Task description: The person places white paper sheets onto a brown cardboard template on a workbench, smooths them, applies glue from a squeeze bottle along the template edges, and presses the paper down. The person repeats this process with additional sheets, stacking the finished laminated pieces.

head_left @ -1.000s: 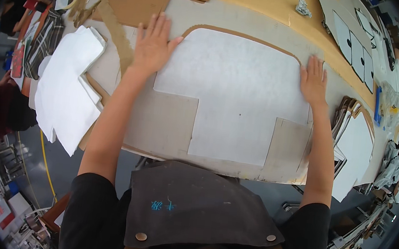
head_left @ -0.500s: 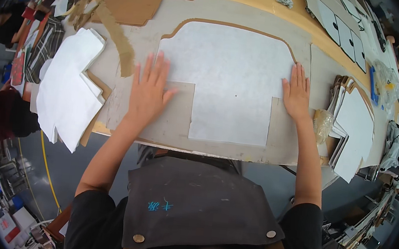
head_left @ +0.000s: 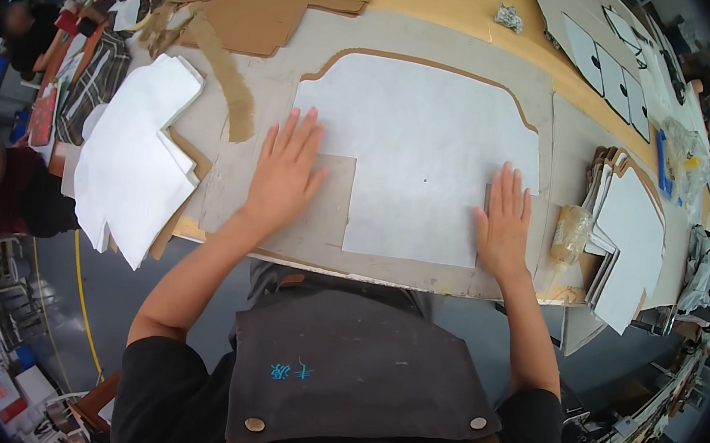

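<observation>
In front of me lies a white T-shaped sheet [head_left: 420,142], a brown piece [head_left: 474,76] of the same outline showing as a narrow rim along its far edge. My left hand [head_left: 286,168] lies flat at the sheet's left side, fingers stretched out and fingertips at its edge. At the right, my right hand [head_left: 505,223] is flat too, its fingers spread over the sheet's lower right part, beside the stem of the T. Neither hand holds anything.
White cut sheets [head_left: 133,146] are stacked at the left, and white and brown pieces [head_left: 631,229] at the right. A bottle [head_left: 571,236] stands near my right hand. Brown pieces [head_left: 252,3] and a brown strip [head_left: 228,74] lie at the back left. Another person [head_left: 4,185] is at far left.
My right hand has slid toward me and slightly left, from the sheet's right edge to beside its stem. My left hand stays at the left edge. The whole view has shifted a little.
</observation>
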The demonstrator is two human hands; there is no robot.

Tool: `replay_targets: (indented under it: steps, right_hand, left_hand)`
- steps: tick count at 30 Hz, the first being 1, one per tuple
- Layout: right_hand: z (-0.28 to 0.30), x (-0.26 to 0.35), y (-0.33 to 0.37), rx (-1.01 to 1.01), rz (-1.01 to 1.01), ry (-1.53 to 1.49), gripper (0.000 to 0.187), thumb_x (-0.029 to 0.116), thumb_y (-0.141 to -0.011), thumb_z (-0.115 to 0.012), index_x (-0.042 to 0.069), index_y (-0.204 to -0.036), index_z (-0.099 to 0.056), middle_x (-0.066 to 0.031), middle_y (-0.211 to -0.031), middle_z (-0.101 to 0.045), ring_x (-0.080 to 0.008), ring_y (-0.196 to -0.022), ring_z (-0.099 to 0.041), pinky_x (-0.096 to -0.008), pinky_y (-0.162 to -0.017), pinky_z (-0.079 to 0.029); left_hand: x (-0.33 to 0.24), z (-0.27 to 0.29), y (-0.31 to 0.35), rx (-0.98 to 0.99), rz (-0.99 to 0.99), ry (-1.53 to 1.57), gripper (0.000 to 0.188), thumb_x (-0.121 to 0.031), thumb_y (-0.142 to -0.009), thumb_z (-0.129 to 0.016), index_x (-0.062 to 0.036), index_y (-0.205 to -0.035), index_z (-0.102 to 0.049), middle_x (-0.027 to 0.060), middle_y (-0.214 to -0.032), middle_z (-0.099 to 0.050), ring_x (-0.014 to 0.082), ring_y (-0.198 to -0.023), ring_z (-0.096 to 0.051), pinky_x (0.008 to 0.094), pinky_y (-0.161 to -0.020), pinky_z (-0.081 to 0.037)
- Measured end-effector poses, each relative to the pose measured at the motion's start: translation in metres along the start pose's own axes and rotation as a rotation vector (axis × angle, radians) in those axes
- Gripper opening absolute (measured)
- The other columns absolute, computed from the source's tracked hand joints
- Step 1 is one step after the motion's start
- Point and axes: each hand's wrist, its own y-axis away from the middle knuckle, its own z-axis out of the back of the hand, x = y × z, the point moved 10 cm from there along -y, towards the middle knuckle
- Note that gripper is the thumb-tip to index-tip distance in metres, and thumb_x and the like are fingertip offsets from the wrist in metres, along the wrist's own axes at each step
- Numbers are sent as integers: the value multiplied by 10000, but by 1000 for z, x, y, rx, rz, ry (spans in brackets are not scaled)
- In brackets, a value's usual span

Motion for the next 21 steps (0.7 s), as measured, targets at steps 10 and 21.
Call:
replay_targets:
  steps: [10, 21]
  right_hand:
    - [7, -114, -66, -236, -263, -277, 436, 142, -930, -591, -27, -1329, -543, -222, -1343, -568, -418, -1272, -485, -481, -1081, -382]
    - [-32, -170, -141, 34, -490, -812, 288, 236, -901, -698, -25, -1021, -715, -102, -944, -725, -219, -884, -653, -325, -844, -497]
  left_hand:
    - [81, -13, -161, -137, 229, 187, 432, -140, -849, -718, 40, -1219, -587, 190, -1119, -627, 382, -1029, -579, 450, -942, -481]
    - [101, -28, -155, 236, 489, 947, 237, -219, -898, -744, -20, -819, -643, -85, -649, -394, 47, -574, -310, 260, -500, -252]
